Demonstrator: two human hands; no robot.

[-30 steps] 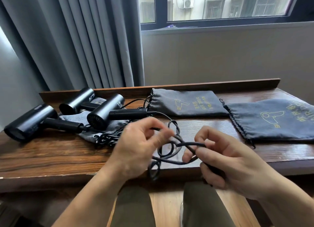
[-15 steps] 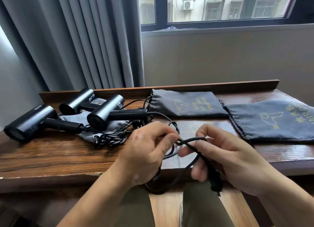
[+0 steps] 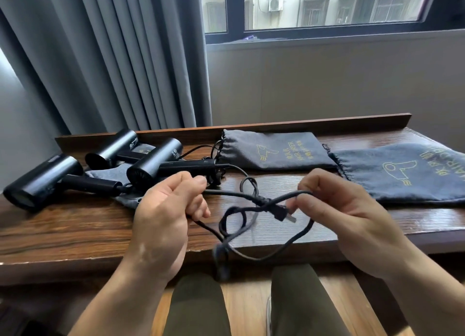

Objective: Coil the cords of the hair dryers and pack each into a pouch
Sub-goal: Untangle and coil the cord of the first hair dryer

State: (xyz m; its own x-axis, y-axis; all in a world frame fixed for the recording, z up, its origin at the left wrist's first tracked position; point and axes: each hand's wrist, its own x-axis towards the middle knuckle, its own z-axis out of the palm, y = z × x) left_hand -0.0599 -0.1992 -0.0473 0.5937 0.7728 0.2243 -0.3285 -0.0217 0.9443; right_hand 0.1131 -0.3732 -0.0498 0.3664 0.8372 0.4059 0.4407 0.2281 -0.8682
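Head view: cord (image 3: 234,196) is stretched left to right, gripped in the left hand (image 3: 163,209), pinched by right hand (image 3: 352,215) fingers (image 3: 293,206); plug (image 3: 284,213) pointed right

The wooden table (image 3: 75,230) carries black hair dryers (image 3: 42,182) and grey drawstring pouches (image 3: 276,149).

We see a dark wooden table (image 3: 75,230) with a low raised ledge (image 3: 327,122) along its back. Behind it on the left, a grey curtain (image 3: 113,58) hangs in long folds. On the right, a plain grey wall (image 3: 327,84) stands under a dark-framed window (image 3: 302,34). Through the glass we see an air conditioner unit (image 3: 276,3) on a building. Below the table is a light wooden floor (image 3: 249,310).
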